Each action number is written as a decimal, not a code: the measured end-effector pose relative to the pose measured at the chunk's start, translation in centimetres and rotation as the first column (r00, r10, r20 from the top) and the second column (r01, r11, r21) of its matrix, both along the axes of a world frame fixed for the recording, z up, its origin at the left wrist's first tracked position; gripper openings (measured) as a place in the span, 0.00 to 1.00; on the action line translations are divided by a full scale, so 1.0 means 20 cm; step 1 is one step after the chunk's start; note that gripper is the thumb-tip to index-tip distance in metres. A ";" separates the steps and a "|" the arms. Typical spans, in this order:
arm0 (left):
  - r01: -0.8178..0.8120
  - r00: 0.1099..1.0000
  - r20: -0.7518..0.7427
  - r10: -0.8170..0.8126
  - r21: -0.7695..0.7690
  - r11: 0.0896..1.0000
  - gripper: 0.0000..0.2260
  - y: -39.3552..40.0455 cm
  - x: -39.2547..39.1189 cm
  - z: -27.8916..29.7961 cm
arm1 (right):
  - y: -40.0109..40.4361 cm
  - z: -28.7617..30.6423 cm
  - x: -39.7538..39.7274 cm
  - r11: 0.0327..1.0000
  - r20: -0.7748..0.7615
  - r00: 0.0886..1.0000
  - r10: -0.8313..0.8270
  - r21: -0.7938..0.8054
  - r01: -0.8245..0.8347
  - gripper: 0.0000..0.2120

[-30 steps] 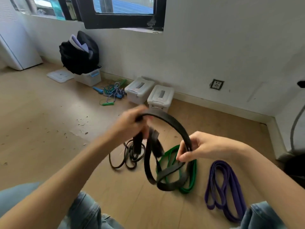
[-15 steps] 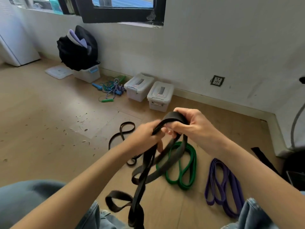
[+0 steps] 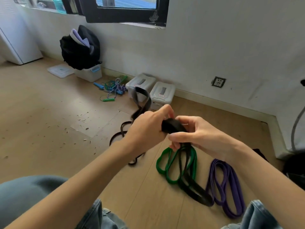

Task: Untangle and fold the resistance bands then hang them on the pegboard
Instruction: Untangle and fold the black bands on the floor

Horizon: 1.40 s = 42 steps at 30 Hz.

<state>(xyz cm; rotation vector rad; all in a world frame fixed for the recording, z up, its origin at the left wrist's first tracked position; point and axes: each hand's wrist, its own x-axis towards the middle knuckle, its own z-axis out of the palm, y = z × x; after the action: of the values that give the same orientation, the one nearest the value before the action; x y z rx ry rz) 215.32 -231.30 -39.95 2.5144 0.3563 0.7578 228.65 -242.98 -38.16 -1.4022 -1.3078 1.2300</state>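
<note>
Black band [image 3: 173,127] in both hands

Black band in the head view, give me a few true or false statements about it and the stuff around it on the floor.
1. Both hands, left hand and right hand, grip the black band. True.
2. The green band hangs on a pegboard. False: it lies on the floor.
3. The purple band lies right of the green one. True.
4. The two lidded boxes stand open. False: their lids are on.
</note>
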 end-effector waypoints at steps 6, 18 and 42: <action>-0.138 0.930 -0.355 0.094 -0.100 0.985 0.08 0.17 -0.06 -0.32 | 0.02 0.05 0.05 0.970 -0.081 0.986 -0.147 0.182 0.159 0.09; 0.006 0.959 -0.280 -0.040 -0.121 0.993 0.11 0.08 -0.04 -0.18 | 0.02 -0.20 0.01 0.969 0.129 0.992 -0.012 -0.243 0.044 0.17; -0.103 0.928 -0.335 -0.164 -0.652 0.751 0.16 0.22 -0.14 -0.14 | 0.02 -0.22 0.19 0.776 0.364 0.712 -0.600 0.051 0.629 0.06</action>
<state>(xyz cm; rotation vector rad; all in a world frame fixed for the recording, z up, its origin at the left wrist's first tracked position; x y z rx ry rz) 212.43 -226.81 -42.78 1.9414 0.5923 0.0710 232.47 -242.54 -42.61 -1.9833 -0.8819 0.5779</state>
